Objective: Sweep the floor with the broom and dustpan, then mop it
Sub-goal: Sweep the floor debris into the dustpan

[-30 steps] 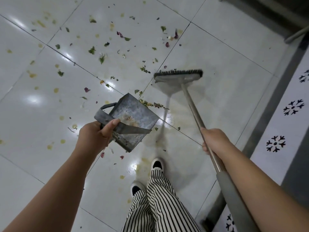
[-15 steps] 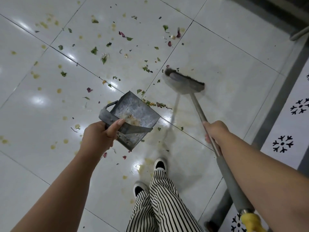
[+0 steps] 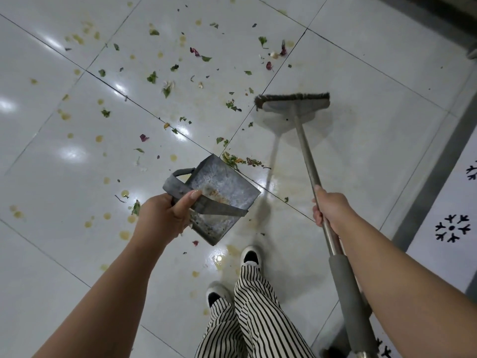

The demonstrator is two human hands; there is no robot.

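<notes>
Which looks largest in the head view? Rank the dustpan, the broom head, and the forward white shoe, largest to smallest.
1. dustpan, held up off the floor by the left hand, so nearness to the camera inflates it.
2. broom head.
3. forward white shoe, partly hidden by the trouser leg.

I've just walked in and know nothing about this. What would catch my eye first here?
Probably the mess: green leaf bits and yellowish spots scattered over the glossy white tiled floor, mostly up and to the left. Next, the battered metal dustpan that the left hand holds above the floor at centre. To its right, the right hand grips a long-handled broom.
</notes>
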